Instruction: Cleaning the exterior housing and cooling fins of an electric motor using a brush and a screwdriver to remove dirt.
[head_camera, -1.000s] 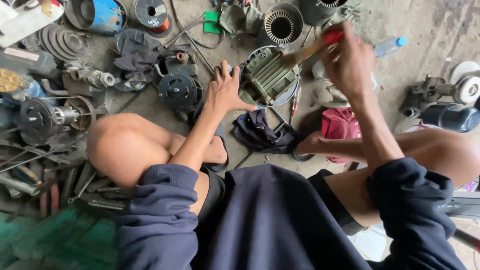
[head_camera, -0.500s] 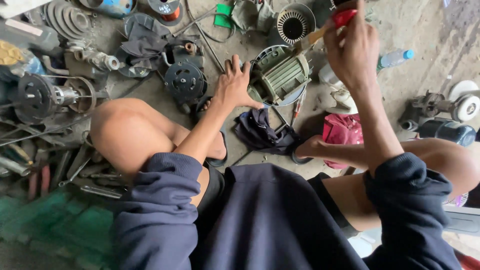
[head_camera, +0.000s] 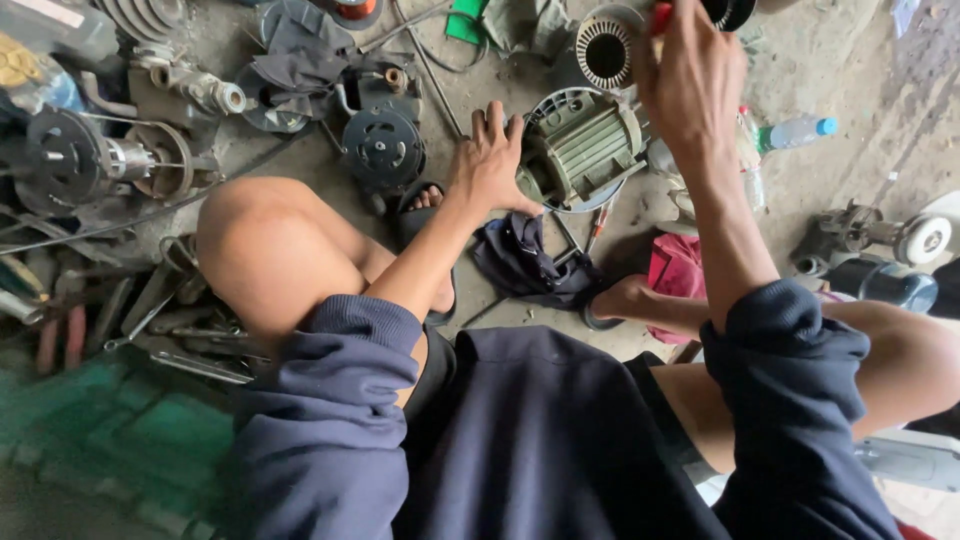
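Head view: dark rag (head_camera: 525, 262) beside motor housing (head_camera: 580, 150)

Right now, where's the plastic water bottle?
In the head view the plastic water bottle lies on the concrete floor at upper right, just right of the raised right hand and the green motor housing.

Head view: worn on the person's head, looking steeply down, close over knees and floor (head_camera: 880, 120).
Other views: just this one.
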